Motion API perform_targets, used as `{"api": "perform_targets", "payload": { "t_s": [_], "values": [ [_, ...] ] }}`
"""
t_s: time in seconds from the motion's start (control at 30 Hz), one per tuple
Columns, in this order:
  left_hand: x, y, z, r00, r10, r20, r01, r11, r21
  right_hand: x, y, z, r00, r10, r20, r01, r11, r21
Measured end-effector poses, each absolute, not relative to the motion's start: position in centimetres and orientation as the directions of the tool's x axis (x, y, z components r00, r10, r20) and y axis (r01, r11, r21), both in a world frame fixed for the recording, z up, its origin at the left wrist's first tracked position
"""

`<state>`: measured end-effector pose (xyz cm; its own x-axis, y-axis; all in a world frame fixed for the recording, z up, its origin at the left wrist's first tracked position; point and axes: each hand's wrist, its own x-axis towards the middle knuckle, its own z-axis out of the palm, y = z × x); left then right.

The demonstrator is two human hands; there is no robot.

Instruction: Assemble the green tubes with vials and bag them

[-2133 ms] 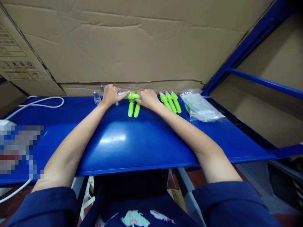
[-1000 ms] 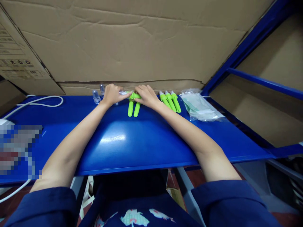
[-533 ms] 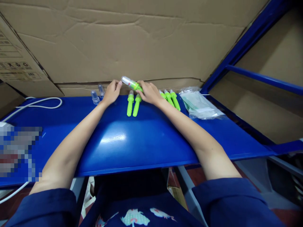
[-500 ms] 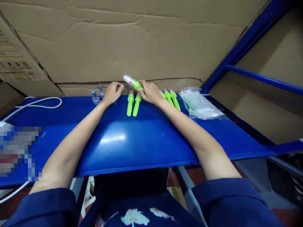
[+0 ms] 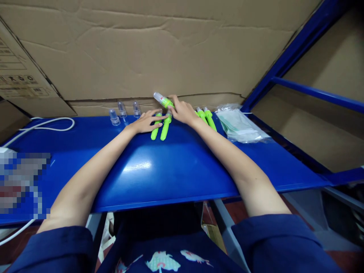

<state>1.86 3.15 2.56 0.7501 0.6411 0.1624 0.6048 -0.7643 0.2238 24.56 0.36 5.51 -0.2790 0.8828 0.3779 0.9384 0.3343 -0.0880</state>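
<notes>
In my right hand (image 5: 183, 112) is a lime-green stick with a clear cap (image 5: 162, 99), held tilted above the blue table (image 5: 170, 167). I cannot tell for sure what kind of thing it is. My left hand (image 5: 145, 122) has its fingers spread over two similar lime-green sticks lying on the table. Its fingers cross the nearer-left stick (image 5: 155, 133) and reach the other stick (image 5: 165, 131), partly covering their upper ends. Three loose clear caps stand left of that hand: a left cap (image 5: 114, 116), a middle cap (image 5: 122, 109) and a right cap (image 5: 137, 109).
More lime-green sticks (image 5: 209, 120) lie beyond my right forearm, beside a clear plastic bag with pale contents (image 5: 241, 125). A cardboard wall (image 5: 159, 49) backs the table. On the left runs a white cable (image 5: 57, 129); a blue frame bar (image 5: 315, 94) crosses the right.
My left hand has moved right from beside the caps onto the two lying sticks, with its fingers opened out; both sticks have tilted. A third cap now stands uncovered. The held stick has shifted slightly right.
</notes>
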Motion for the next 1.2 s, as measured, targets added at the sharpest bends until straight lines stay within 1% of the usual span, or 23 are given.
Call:
{"api": "perform_targets", "payload": {
  "t_s": [0.2, 0.3, 0.4, 0.53, 0.77, 0.97, 1.2],
  "values": [
    [2.7, 2.2, 2.8, 0.772, 0.622, 0.130, 0.591, -0.778, 0.213, 24.7, 0.8, 5.5, -0.296, 0.883, 0.365, 0.918, 0.369, -0.147],
    [3.0, 2.0, 2.8, 0.782, 0.609, 0.129, 0.576, -0.787, 0.220, 24.9, 1.4, 5.5, -0.341, 0.876, 0.341, 0.889, 0.419, -0.186],
    [3.1, 2.0, 2.6, 0.790, 0.598, 0.137, 0.566, -0.796, 0.213, 24.8, 1.6, 5.7, -0.348, 0.886, 0.306, 0.883, 0.420, -0.211],
    [3.1, 2.1, 2.3, 0.781, 0.597, 0.184, 0.564, -0.800, 0.203, 24.4, 1.3, 6.2, -0.295, 0.918, 0.267, 0.905, 0.358, -0.229],
    [3.3, 2.1, 2.2, 0.752, 0.629, 0.197, 0.607, -0.777, 0.167, 23.5, 0.0, 7.7, -0.112, 0.982, 0.151, 0.943, 0.153, -0.297],
    [3.3, 1.8, 2.4, 0.734, 0.647, 0.206, 0.635, -0.761, 0.128, 22.6, -0.7, 7.7, -0.005, 0.998, 0.056, 0.960, 0.021, -0.280],
    [3.5, 1.6, 2.4, 0.724, 0.662, 0.194, 0.664, -0.745, 0.069, 22.3, -0.1, 6.2, -0.034, 0.999, -0.009, 0.949, 0.030, -0.314]
  ]
}}
